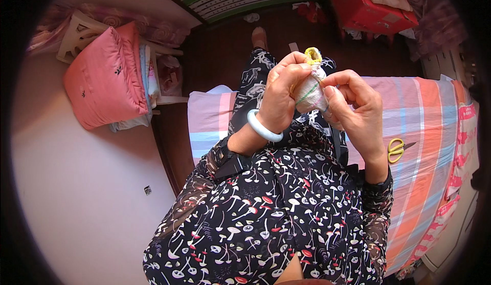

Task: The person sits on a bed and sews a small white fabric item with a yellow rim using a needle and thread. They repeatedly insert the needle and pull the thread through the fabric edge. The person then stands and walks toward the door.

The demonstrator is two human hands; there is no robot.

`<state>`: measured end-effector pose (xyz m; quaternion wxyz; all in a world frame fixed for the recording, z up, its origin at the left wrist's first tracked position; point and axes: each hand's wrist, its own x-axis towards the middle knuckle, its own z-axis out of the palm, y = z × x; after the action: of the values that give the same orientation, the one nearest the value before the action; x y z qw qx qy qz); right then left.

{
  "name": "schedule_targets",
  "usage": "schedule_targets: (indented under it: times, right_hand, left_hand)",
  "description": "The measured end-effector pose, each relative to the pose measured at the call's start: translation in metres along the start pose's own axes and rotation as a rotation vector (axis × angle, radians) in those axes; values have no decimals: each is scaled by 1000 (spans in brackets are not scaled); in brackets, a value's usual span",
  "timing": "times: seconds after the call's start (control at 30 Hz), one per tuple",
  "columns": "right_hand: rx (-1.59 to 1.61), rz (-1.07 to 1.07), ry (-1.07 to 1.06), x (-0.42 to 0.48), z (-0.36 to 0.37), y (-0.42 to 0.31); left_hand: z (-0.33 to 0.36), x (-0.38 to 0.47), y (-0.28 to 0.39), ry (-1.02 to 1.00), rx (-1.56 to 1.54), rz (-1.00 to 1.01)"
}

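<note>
A small whitish fabric piece (311, 93) with green and pink lines is raised above my lap. Its top end is a round opening with a yellow edge. My left hand (282, 93), with a pale bangle (264, 125) at the wrist, grips it from the left side. On the right, my right hand (355, 106) pinches at its upper side with thumb and forefinger; whether a needle or thread is between them is too small to tell. Scissors with yellow-green handles (396, 150) lie on the striped bed sheet (412, 193) to the right, apart from my hands.
Folded pink bedding (105, 81) is stacked on a white chair (78, 41) at the left. A red cabinet (368, 10) with folded cloth on top stands at the far right. Crumpled items (310, 11) lie on the dark floor beyond my foot.
</note>
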<state>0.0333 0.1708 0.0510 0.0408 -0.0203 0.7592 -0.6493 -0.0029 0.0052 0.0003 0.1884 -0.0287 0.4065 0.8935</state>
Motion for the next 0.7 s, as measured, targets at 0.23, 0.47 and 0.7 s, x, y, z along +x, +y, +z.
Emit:
schedule_targets:
  times: [0.23,0.47,0.7]
  right_hand:
    - [12,5,-4,1,0,1]
    - [-107,-101,70,0,8,6]
    - [-129,-161,119,-2,11,12]
  left_hand:
    - [1,0,-1,27,5,21]
    - [4,-1,-4,22,-122,2]
    - [5,-1,-8,-6,-242,-24]
